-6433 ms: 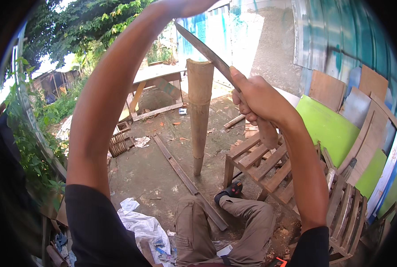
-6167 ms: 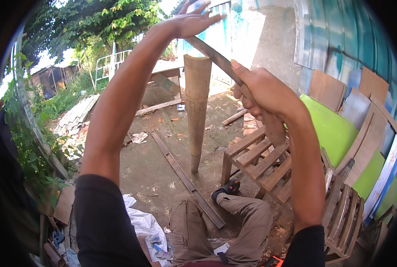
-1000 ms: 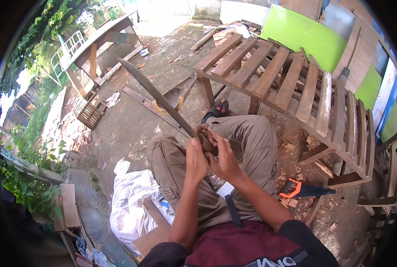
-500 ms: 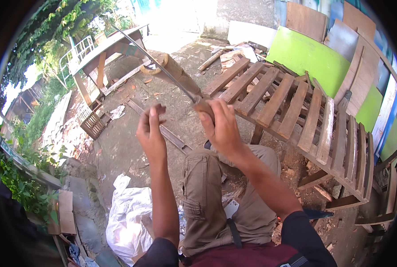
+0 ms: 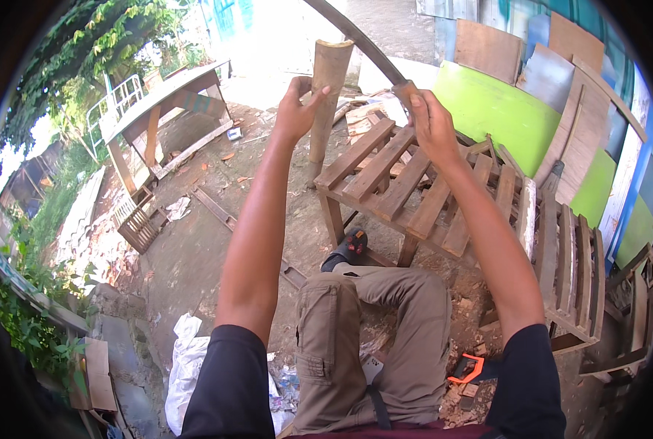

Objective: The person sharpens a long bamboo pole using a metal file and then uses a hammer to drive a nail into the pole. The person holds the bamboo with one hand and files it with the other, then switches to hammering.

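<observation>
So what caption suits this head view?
Left hand steadies an upright bamboo pole; right hand raises a long machete above it.

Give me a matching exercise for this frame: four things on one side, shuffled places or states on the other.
Things:
1. bamboo pole
2. long blade
3. wooden pallet
4. orange-handled saw

Places or states:
A. on the ground by the person's right side
B. gripped upright by the left hand
C. under the raised arms, slatted
D. held up in the right hand

Pairs: 1-B, 2-D, 3-C, 4-A
</observation>
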A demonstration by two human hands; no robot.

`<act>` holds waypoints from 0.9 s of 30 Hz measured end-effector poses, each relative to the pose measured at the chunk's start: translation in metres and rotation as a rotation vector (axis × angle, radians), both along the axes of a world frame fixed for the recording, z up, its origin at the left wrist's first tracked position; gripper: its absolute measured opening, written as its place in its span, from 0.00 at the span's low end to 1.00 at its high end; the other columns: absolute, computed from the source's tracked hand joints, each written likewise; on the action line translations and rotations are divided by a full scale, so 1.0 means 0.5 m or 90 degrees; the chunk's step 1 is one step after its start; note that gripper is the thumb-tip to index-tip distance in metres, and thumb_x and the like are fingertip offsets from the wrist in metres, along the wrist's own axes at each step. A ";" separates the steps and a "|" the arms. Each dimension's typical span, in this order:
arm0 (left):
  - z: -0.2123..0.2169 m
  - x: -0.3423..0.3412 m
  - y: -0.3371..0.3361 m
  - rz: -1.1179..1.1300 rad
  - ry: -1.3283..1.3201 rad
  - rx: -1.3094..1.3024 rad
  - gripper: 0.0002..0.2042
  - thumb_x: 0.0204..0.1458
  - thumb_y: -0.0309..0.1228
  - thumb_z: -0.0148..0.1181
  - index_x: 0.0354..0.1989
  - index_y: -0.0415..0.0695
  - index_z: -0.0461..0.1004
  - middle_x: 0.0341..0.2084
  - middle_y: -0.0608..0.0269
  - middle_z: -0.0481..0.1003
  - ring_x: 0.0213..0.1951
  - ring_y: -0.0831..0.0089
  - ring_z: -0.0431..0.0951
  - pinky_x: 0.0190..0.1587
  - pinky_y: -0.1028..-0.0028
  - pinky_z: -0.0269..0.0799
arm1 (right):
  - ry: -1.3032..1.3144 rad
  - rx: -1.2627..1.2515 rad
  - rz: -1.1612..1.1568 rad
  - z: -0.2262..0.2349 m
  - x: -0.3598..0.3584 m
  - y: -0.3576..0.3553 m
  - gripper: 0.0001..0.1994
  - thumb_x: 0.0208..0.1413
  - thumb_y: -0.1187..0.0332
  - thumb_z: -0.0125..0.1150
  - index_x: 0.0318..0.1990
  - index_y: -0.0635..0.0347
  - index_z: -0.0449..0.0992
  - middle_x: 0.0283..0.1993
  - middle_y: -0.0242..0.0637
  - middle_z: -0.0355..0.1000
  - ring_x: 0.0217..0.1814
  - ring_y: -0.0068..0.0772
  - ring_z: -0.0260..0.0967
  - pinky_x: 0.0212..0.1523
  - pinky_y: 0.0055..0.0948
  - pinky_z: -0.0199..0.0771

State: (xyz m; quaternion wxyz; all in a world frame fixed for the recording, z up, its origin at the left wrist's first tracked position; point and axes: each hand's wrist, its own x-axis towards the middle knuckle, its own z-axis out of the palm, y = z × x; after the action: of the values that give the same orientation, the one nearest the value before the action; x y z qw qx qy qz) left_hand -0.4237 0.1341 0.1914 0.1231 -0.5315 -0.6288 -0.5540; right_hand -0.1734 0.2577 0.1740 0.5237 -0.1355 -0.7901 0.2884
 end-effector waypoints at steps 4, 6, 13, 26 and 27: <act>-0.021 0.126 0.053 0.006 -0.029 -0.065 0.28 0.59 0.47 0.62 0.55 0.33 0.67 0.45 0.39 0.77 0.48 0.55 0.79 0.50 0.60 0.74 | -0.010 -0.048 -0.059 -0.044 0.075 0.061 0.24 0.63 0.53 0.62 0.53 0.67 0.70 0.40 0.52 0.76 0.40 0.46 0.74 0.45 0.39 0.72; -0.046 0.157 0.082 -0.004 0.000 -0.033 0.26 0.59 0.45 0.63 0.54 0.33 0.69 0.44 0.40 0.78 0.47 0.52 0.79 0.49 0.60 0.74 | -0.047 -0.018 -0.108 -0.075 0.109 0.111 0.27 0.60 0.52 0.66 0.54 0.68 0.69 0.44 0.54 0.77 0.45 0.49 0.74 0.49 0.40 0.72; -0.117 0.159 0.129 0.018 0.025 0.032 0.22 0.57 0.44 0.65 0.43 0.33 0.77 0.37 0.45 0.77 0.39 0.58 0.77 0.43 0.61 0.71 | -0.133 0.046 -0.190 -0.153 0.166 0.132 0.27 0.65 0.53 0.60 0.58 0.68 0.67 0.35 0.45 0.77 0.38 0.32 0.75 0.42 0.33 0.72; -0.122 0.186 0.120 0.024 0.002 0.022 0.26 0.60 0.43 0.63 0.54 0.29 0.72 0.47 0.39 0.76 0.53 0.50 0.76 0.56 0.60 0.70 | 0.036 -0.226 -0.226 -0.309 0.295 -0.003 0.23 0.64 0.58 0.62 0.56 0.68 0.69 0.34 0.40 0.77 0.32 0.26 0.75 0.34 0.29 0.74; -0.127 0.187 0.116 0.035 0.010 0.043 0.27 0.60 0.43 0.62 0.56 0.29 0.71 0.49 0.39 0.75 0.55 0.49 0.75 0.58 0.59 0.69 | -0.017 -0.204 -0.282 -0.299 0.318 -0.025 0.23 0.63 0.57 0.63 0.56 0.67 0.70 0.35 0.45 0.78 0.34 0.36 0.78 0.35 0.33 0.75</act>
State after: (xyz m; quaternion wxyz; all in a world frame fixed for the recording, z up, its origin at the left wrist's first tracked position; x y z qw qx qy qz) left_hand -0.3301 0.1921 0.1278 0.1611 -0.5139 -0.6234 -0.5669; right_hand -0.0144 0.2454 0.0246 0.5354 -0.3901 -0.6921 0.2865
